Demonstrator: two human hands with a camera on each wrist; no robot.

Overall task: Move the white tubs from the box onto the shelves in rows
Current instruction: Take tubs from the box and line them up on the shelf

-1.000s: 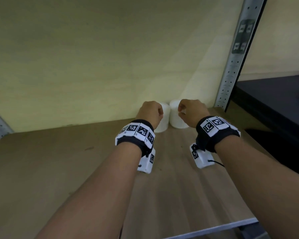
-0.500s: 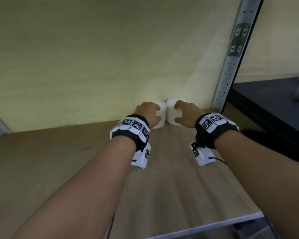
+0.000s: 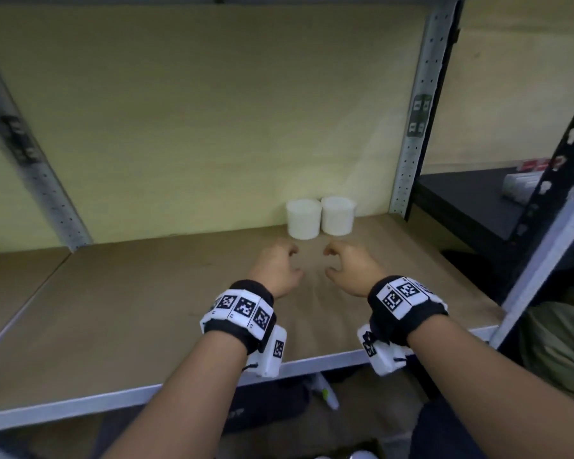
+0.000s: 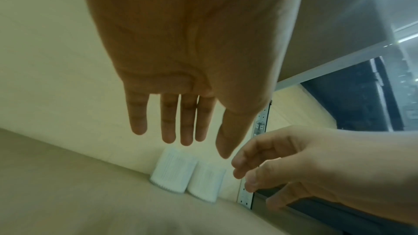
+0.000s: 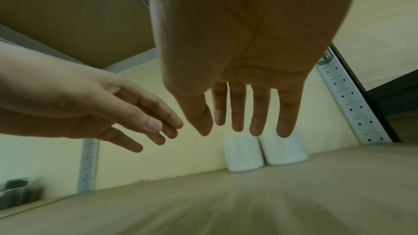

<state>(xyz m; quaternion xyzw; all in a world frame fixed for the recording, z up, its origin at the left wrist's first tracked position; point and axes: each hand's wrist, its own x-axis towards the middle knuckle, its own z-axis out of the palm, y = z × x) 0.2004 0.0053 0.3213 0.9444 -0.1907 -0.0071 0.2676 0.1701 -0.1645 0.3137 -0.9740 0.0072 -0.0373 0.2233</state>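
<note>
Two white tubs stand side by side against the back wall of the wooden shelf (image 3: 146, 309), the left tub (image 3: 303, 219) touching the right tub (image 3: 337, 216). Both hands hover empty a short way in front of them. My left hand (image 3: 277, 268) is open with relaxed fingers, and the left wrist view shows its fingers (image 4: 168, 122) stretched out above the tubs (image 4: 174, 172). My right hand (image 3: 348, 263) is open too, its fingers (image 5: 260, 112) extended in the right wrist view with the tubs (image 5: 244, 155) beyond them.
A perforated metal upright (image 3: 415, 111) stands right of the tubs, another upright (image 3: 37, 180) at the left. A dark shelf unit (image 3: 478, 200) adjoins on the right. The shelf's metal front edge (image 3: 113, 395) runs under my forearms.
Both hands let go of the tubs and drew back toward me with fingers spread. The two tubs now stand alone at the back of the shelf.
</note>
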